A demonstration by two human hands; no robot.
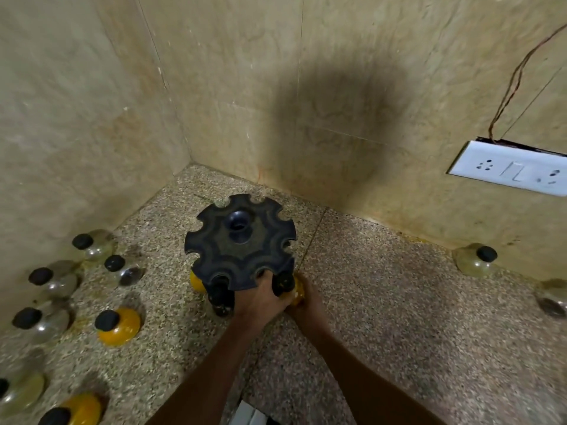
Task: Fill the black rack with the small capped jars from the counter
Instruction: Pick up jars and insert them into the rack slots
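The black rack point(241, 240), round with notches along its rim, stands on the speckled counter point(383, 286) near the wall corner. My left hand point(260, 299) grips its front rim. My right hand point(308, 303) holds a yellow jar point(298, 291) with a black cap point(283, 282) at the rack's front right notch. Another yellow jar point(196, 282) hangs under the rack's left side, and black caps point(218, 291) show below the front edge. Several loose capped jars stand at the left, among them a clear jar point(95, 245) and a yellow jar point(118, 326).
Beige tiled walls close in the corner behind and to the left of the rack. A white socket plate point(509, 168) with a loose wire is on the right wall. A clear capped jar point(477, 260) stands by that wall, with one more point(552, 299) at the right edge.
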